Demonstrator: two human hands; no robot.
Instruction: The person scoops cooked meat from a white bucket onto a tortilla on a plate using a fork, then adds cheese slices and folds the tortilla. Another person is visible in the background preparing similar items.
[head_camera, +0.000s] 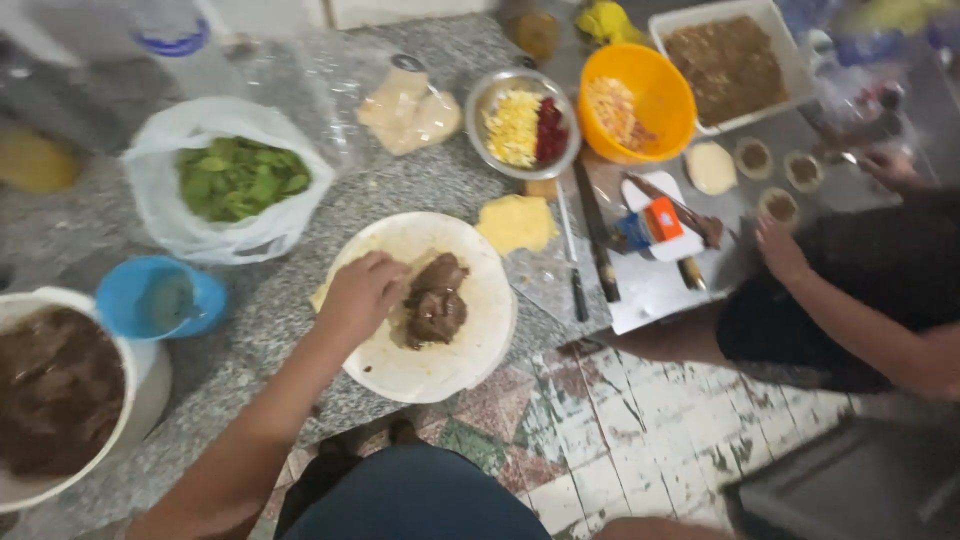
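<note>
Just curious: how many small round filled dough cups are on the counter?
3: one beside the plain dough disc, one farther right, one nearer the floor. Others may be hidden.

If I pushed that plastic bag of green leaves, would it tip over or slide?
The plastic bag looks thin and crumpled, so it would probably sag and scrunch rather than tip. The green leaves look loose and light, so it likely slides easily on the speckled counter. Its mouth gapes open, so leaves might spill.

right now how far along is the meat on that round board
Done: a pile of brown meat already lies on the round white board. In hand: the left hand presses beside it; no knife in it. Left: a big bowl of brown meat waits nearby.
</note>
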